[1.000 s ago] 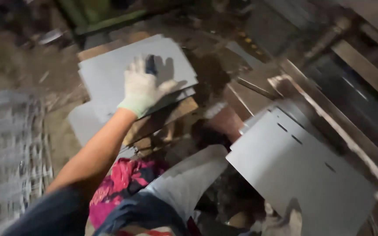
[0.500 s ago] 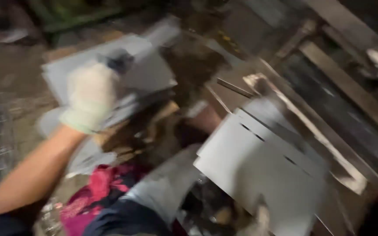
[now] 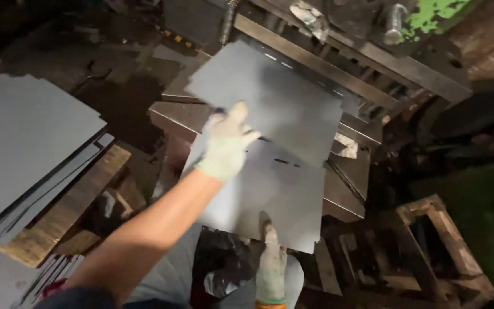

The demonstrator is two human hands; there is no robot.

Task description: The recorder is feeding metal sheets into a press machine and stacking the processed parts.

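My left hand [image 3: 227, 146], in a pale work glove, grips the near left edge of a grey metal sheet [image 3: 270, 94] that lies tilted over the machine bed. A second grey sheet [image 3: 275, 191] with small slots lies just below and partly under the first. At its near edge my gloved right hand [image 3: 270, 260] pinches it, thumb on top. Both sheets overlap where my left hand's fingers are.
A stack of grey sheets [image 3: 24, 149] rests on a wooden block [image 3: 58, 220] at the left. A steel press frame [image 3: 350, 63] with a green-painted part [image 3: 435, 14] runs across the top right. A wooden crate [image 3: 430, 257] stands at the lower right. Dark scrap lies on the floor.
My left hand left the sheet stack on the left and swung right onto the upper sheet. The view turned right toward the machine, and the sheets now lie over its bed.
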